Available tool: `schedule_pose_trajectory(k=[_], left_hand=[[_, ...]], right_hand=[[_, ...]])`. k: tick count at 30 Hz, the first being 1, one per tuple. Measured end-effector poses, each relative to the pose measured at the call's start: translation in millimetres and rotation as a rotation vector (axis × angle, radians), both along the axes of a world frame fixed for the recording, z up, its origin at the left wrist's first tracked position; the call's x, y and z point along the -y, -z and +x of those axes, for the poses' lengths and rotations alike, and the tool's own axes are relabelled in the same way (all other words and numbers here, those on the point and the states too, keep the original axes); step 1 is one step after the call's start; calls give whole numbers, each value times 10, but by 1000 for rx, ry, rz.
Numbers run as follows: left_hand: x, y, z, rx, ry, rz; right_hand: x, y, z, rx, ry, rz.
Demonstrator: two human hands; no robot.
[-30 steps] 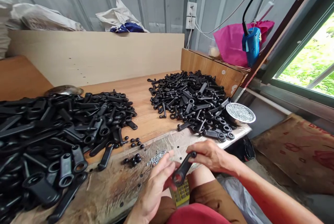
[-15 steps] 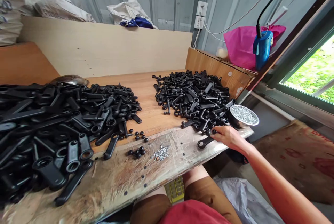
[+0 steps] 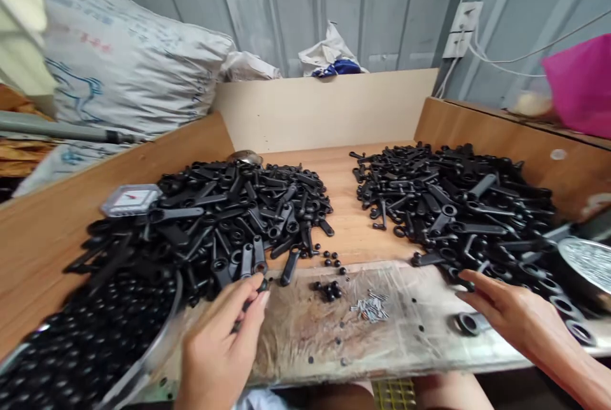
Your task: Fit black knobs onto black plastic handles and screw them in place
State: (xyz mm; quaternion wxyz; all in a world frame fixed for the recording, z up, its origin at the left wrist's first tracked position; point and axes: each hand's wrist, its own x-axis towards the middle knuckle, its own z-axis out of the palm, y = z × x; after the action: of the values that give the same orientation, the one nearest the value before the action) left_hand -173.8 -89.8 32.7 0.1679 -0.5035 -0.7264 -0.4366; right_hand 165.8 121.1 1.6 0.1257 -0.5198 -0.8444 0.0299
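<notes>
Just in front of the left pile of black levers (image 3: 258, 206), a black piece (image 3: 244, 309) is held by the left hand (image 3: 222, 337), its fingers closed narrowly around it; most of the piece is hidden by the thumb and forefinger. At the front edge of the right pile of black levers (image 3: 443, 197), the right hand (image 3: 518, 316) is held with thumb and forefinger slightly parted beside the dark parts; whether anything is gripped between them cannot be told. Below these fingers, a ring-ended lever (image 3: 469, 323) is laid on the worktop (image 3: 286, 346), its other end covered by the hand.

Between the two hands, a small heap of metal pins (image 3: 371, 308) is scattered on the film-covered front strip, with loose black balls (image 3: 330, 294) gathered to its left. More balls are contained in a clear-rimmed basin (image 3: 151, 354) at the front left. On the far right, a round metal bowl (image 3: 575, 284) is filled with small silvery pieces.
</notes>
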Motion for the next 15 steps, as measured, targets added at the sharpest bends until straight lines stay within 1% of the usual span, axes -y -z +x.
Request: schedule_pose_trajectory(k=[2,4,5,7,8,9,11,13,15], left_hand=[[-108,120,-139,-125,-24,-159],[-183,255,-201,-226,-128,-389],[-196,306,-203,-252,-190,-512],[-177,361,-171,-258,-278,-751],[-153,366,-147,-247,-304,-834],[-126,364,-123,-234,-320,-886],[-85,349,-90,-210,-352,-932],[-75,342,-79,-190,-375,-949],[-96,345,-84,-165,-392,-970]], right_hand=[[15,-18,-363,-30,-166,-59],[56,-71,-798,18,-327,-130],[79,-99,-1019,79,-389,-158],[118,-128,-1414,194,-462,-197],[131,-123,-1575,237,-472,-206],[138,-103,-1707,265,-474,-209],[136,-33,-1887,286,-462,-205],[121,47,-1977,285,-454,-201],[105,95,-2007,272,-456,-206]])
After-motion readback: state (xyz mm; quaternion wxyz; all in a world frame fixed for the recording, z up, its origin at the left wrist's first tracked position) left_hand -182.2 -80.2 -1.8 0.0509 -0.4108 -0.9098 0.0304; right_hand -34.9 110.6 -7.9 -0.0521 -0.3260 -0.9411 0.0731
